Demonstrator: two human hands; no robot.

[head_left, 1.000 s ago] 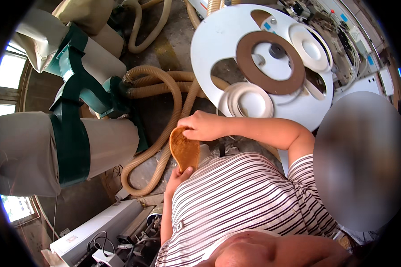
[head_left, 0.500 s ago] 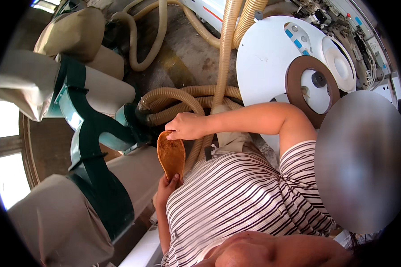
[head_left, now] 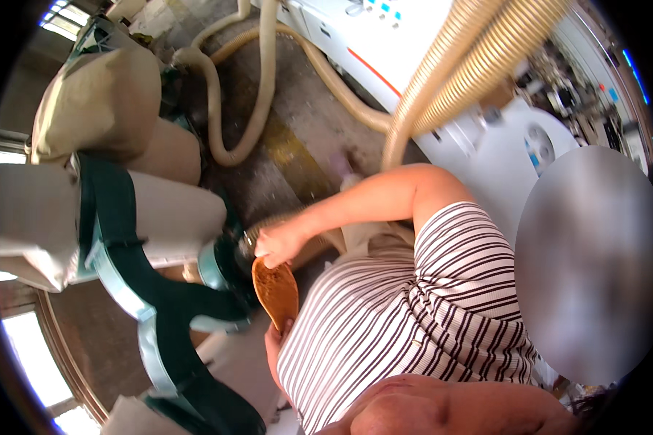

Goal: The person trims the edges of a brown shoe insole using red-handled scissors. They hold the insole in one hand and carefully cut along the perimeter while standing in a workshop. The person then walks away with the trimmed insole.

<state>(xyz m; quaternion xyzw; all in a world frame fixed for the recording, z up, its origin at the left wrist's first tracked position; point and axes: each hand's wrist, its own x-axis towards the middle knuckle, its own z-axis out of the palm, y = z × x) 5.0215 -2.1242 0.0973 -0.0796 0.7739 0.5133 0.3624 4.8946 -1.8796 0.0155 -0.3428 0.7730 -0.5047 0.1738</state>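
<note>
An orange-brown, elongated oval piece, with a thin rim and a rough, mottled brown face, is held upright at my left front. Its broad end is at the top and it narrows downward; the frames do not show its exact kind. My right hand is closed over the upper end, with fingers bent against the rim. At the narrow lower end my left hand grips the piece from below. Part of the left hand is hidden behind the piece and my striped shirt.
A green branched duct with beige fabric bags stands close on the left. Ribbed tan hoses run over the floor and up beside a white machine at the far right.
My view has turned, so the duct and hoses sit lower and the brown ring on the machine is out of sight. Both hands moved slightly down in view, still on the piece.
</note>
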